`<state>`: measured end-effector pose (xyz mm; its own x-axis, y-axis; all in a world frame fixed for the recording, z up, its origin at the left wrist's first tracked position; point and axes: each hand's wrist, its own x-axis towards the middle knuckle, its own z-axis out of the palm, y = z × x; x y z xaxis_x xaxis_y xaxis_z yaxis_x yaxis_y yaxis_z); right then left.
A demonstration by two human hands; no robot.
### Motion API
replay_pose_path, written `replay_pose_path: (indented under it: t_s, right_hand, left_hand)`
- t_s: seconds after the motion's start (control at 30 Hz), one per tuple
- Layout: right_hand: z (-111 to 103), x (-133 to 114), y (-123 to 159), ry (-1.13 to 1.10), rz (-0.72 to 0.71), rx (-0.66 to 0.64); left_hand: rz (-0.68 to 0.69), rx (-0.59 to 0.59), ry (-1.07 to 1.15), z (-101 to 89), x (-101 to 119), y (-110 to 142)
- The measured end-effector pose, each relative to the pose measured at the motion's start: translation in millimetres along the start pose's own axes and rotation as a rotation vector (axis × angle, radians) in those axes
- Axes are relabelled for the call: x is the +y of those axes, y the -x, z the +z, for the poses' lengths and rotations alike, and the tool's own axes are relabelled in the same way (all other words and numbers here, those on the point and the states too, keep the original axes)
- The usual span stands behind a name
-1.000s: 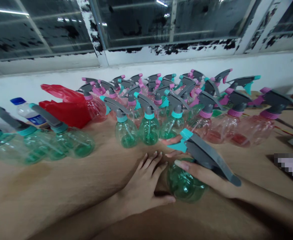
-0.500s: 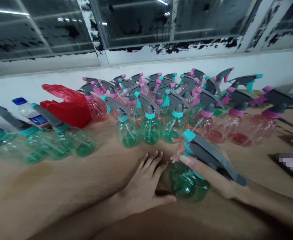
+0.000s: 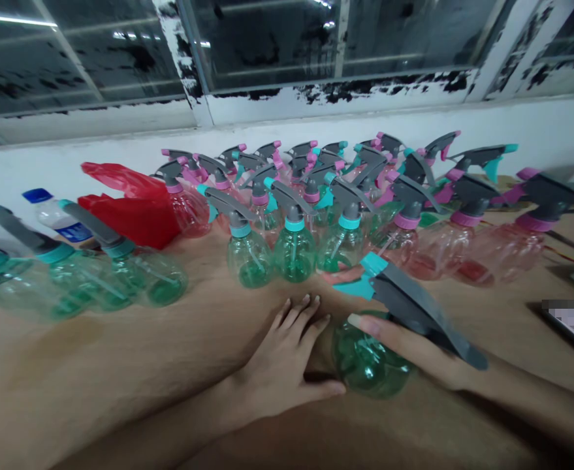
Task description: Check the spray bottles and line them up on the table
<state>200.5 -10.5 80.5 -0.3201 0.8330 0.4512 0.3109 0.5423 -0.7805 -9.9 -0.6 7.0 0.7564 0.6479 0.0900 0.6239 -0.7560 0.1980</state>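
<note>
A green spray bottle (image 3: 367,362) with a grey and teal trigger head (image 3: 409,303) stands on the brown table (image 3: 120,365) in front of me. My right hand (image 3: 404,343) is wrapped round its neck under the trigger head, fingers closed on it. My left hand (image 3: 287,362) lies flat on the table just left of the bottle, fingers stretched out, thumb near the bottle's base.
Several green and pink spray bottles (image 3: 294,245) stand crowded at the back by the white wall. Three green bottles (image 3: 134,277) sit at the left. A red plastic bag (image 3: 130,205) and a water bottle (image 3: 54,219) lie behind them. A flat device (image 3: 573,323) rests at the right.
My right hand squeezed the teal trigger in, then let it spring back out. The bottle shifted slightly right. My left hand stayed put.
</note>
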Motion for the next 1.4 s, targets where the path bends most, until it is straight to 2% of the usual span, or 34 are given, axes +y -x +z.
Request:
replay_pose_path:
  t_s: [0.33, 0.67, 0.93, 1.4]
  right_hand:
    - [2, 5, 2, -0.136, 0.032, -0.029]
    - [6, 13, 6, -0.15, 0.063, -0.038]
    - [3, 3, 3, -0.148, 0.054, -0.026]
    - [2, 2, 3, -0.157, 0.078, -0.049]
  left_hand:
    - [-0.008, 0.039, 0.026, 5.1, -1, 0]
    - [-0.01, 0.02, -0.002, 3.3, 0, -1]
    - [-0.005, 0.035, 0.014, 4.5, -1, -1]
    - [-0.015, 0.003, 0.01, -0.7, 2, -1]
